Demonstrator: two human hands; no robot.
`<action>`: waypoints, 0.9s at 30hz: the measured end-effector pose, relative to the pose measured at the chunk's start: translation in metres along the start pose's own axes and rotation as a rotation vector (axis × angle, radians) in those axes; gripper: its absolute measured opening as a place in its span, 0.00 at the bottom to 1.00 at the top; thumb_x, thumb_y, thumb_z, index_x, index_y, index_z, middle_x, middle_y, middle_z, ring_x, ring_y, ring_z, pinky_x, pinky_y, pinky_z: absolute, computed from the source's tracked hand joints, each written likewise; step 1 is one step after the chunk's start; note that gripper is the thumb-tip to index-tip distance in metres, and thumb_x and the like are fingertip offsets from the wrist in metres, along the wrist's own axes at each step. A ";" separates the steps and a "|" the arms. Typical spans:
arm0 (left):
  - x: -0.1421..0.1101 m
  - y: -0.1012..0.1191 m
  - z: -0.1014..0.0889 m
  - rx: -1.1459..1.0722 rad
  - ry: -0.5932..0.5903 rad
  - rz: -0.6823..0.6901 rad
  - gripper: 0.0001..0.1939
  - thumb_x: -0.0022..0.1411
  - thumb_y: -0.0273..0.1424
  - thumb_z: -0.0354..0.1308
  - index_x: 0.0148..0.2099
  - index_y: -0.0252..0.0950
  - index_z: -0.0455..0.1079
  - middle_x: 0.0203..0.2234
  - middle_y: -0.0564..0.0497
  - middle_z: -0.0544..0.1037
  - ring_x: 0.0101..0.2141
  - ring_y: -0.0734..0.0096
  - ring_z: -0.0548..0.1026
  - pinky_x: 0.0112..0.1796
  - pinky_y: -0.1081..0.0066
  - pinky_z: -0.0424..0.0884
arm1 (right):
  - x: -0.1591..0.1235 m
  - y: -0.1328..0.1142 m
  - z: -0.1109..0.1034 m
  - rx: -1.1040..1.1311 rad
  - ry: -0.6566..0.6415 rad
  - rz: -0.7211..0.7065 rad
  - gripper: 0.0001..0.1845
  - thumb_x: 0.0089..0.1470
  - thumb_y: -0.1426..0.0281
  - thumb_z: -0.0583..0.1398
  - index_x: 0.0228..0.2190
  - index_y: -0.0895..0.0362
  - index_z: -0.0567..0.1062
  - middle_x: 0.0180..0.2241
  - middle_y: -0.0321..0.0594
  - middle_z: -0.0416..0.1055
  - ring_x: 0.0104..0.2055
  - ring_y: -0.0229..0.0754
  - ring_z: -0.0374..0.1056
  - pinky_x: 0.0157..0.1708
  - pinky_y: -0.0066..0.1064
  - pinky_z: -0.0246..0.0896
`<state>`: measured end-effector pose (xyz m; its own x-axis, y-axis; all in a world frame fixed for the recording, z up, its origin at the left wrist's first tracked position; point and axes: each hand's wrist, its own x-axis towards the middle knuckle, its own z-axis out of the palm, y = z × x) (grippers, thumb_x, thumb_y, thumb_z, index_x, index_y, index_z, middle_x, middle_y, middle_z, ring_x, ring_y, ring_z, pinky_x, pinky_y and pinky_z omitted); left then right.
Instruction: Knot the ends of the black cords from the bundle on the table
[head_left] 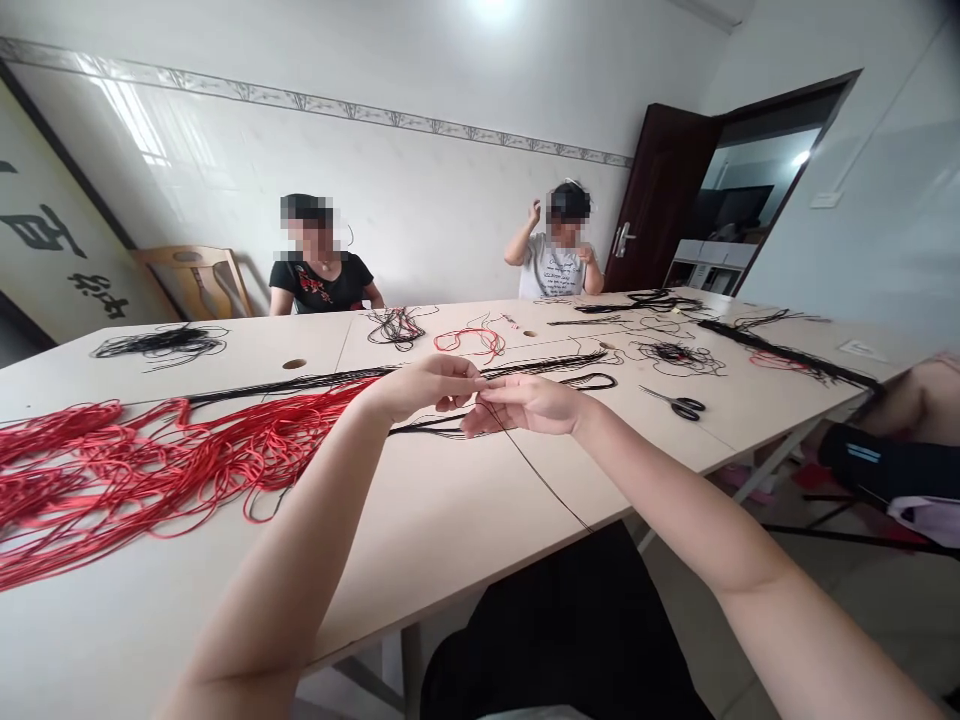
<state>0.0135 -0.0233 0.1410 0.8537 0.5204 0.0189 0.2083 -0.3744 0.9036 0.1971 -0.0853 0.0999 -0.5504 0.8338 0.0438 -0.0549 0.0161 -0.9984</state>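
**Close handwork, seen from above**

Our left-hand grip [424, 390] and our right-hand grip [525, 405] came together over a long, pale cream worktop [420, 530], their fingertips meeting in mid-air. A thin black cord [541, 482] ran down from between them and hung across the worktop's front edge. We could not tell whether either grip was clamped on it, as the cord was too fine where it met the fingers. A long bundle of straight black cords [300, 382] lay just beneath our hands, stretching across the worktop. To our left spread a large, loose mass of looped red cord [150, 470]. Further along lay a small red coil [469, 342], tangled black loops [395, 326], and steel scissors with black handles [673, 403], well to the right of our right hand. A round hole [294, 364] was cut into the worktop's surface. Across from us sat a person in a black embroidered top [322, 285] and a person in a pale printed T-shirt [559, 265], who had both hands raised near their head. Behind them stood a wooden chair [191, 282] and an open dark-brown door [660, 200].
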 end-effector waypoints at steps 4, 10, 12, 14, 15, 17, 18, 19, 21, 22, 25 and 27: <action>0.000 0.001 0.001 0.078 0.037 -0.003 0.14 0.55 0.41 0.58 0.30 0.34 0.66 0.19 0.56 0.63 0.22 0.78 0.59 0.25 0.74 0.55 | 0.000 0.005 0.001 0.113 0.031 0.030 0.12 0.53 0.62 0.60 0.32 0.60 0.72 0.28 0.40 0.73 0.27 0.37 0.70 0.37 0.35 0.66; -0.003 0.002 -0.002 0.230 0.064 -0.049 0.14 0.52 0.41 0.60 0.38 0.37 0.71 0.26 0.51 0.71 0.28 0.73 0.65 0.26 0.74 0.57 | 0.003 0.010 -0.003 0.033 0.181 -0.012 0.12 0.49 0.63 0.62 0.32 0.60 0.73 0.25 0.36 0.69 0.17 0.26 0.55 0.21 0.24 0.58; -0.004 0.002 -0.003 0.276 0.070 -0.059 0.15 0.51 0.42 0.60 0.37 0.37 0.72 0.27 0.51 0.72 0.28 0.72 0.66 0.26 0.74 0.58 | 0.003 0.010 -0.002 -0.009 0.208 -0.021 0.13 0.49 0.61 0.62 0.31 0.59 0.74 0.26 0.35 0.68 0.17 0.25 0.52 0.17 0.22 0.51; -0.004 0.002 -0.004 0.315 0.083 -0.072 0.15 0.49 0.42 0.60 0.35 0.38 0.73 0.26 0.51 0.72 0.26 0.73 0.66 0.25 0.74 0.57 | 0.002 0.010 -0.002 -0.068 0.224 -0.024 0.14 0.49 0.60 0.61 0.30 0.59 0.74 0.25 0.36 0.68 0.16 0.25 0.49 0.15 0.22 0.44; -0.004 0.001 -0.005 0.335 0.091 -0.078 0.15 0.48 0.43 0.61 0.34 0.38 0.73 0.24 0.52 0.72 0.25 0.73 0.65 0.25 0.74 0.57 | 0.002 0.010 -0.001 -0.104 0.232 -0.023 0.14 0.49 0.60 0.62 0.30 0.59 0.74 0.25 0.36 0.68 0.16 0.26 0.48 0.15 0.22 0.41; -0.003 -0.001 -0.006 0.375 0.108 -0.090 0.13 0.47 0.42 0.61 0.31 0.38 0.74 0.23 0.51 0.72 0.24 0.73 0.65 0.23 0.74 0.56 | 0.003 0.011 -0.001 -0.186 0.252 -0.021 0.15 0.47 0.60 0.63 0.30 0.60 0.75 0.24 0.36 0.68 0.17 0.27 0.47 0.15 0.23 0.39; -0.003 -0.002 -0.006 0.387 0.118 -0.097 0.12 0.47 0.41 0.61 0.29 0.38 0.74 0.22 0.51 0.73 0.24 0.72 0.66 0.23 0.74 0.56 | 0.004 0.012 -0.001 -0.227 0.264 -0.021 0.15 0.47 0.59 0.63 0.30 0.60 0.76 0.23 0.36 0.68 0.17 0.27 0.48 0.16 0.23 0.39; -0.002 -0.002 -0.006 0.388 0.129 -0.104 0.11 0.47 0.40 0.61 0.28 0.37 0.74 0.22 0.51 0.73 0.24 0.72 0.67 0.22 0.74 0.56 | 0.004 0.013 -0.001 -0.263 0.278 -0.022 0.16 0.46 0.59 0.63 0.30 0.60 0.77 0.22 0.35 0.67 0.18 0.28 0.49 0.16 0.23 0.39; -0.003 -0.002 -0.005 0.351 0.151 -0.109 0.10 0.47 0.39 0.61 0.28 0.37 0.73 0.23 0.50 0.74 0.26 0.70 0.69 0.23 0.74 0.58 | 0.005 0.013 0.000 -0.319 0.298 -0.027 0.17 0.46 0.57 0.63 0.29 0.60 0.77 0.21 0.35 0.66 0.20 0.29 0.51 0.17 0.23 0.40; -0.004 -0.001 -0.005 0.316 0.165 -0.104 0.09 0.48 0.38 0.61 0.28 0.37 0.73 0.23 0.50 0.75 0.27 0.70 0.70 0.24 0.74 0.60 | 0.006 0.013 0.000 -0.338 0.302 -0.029 0.18 0.47 0.56 0.62 0.29 0.60 0.77 0.20 0.35 0.65 0.20 0.29 0.52 0.17 0.23 0.41; -0.006 0.000 -0.006 0.120 0.201 -0.036 0.08 0.50 0.35 0.60 0.28 0.36 0.72 0.25 0.49 0.76 0.30 0.70 0.72 0.28 0.73 0.63 | 0.006 0.012 0.001 -0.355 0.287 -0.028 0.20 0.49 0.54 0.60 0.28 0.60 0.77 0.18 0.33 0.61 0.20 0.29 0.51 0.18 0.23 0.41; -0.005 -0.001 -0.011 -0.101 0.207 0.016 0.07 0.51 0.33 0.60 0.28 0.34 0.71 0.27 0.48 0.76 0.32 0.69 0.73 0.29 0.73 0.64 | 0.005 0.010 0.001 -0.340 0.265 -0.023 0.21 0.50 0.53 0.59 0.27 0.60 0.75 0.17 0.31 0.57 0.19 0.29 0.49 0.17 0.22 0.40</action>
<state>0.0038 -0.0175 0.1445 0.7382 0.6652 0.1121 0.1374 -0.3109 0.9405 0.1926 -0.0819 0.0898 -0.3168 0.9433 0.0990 0.2374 0.1799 -0.9546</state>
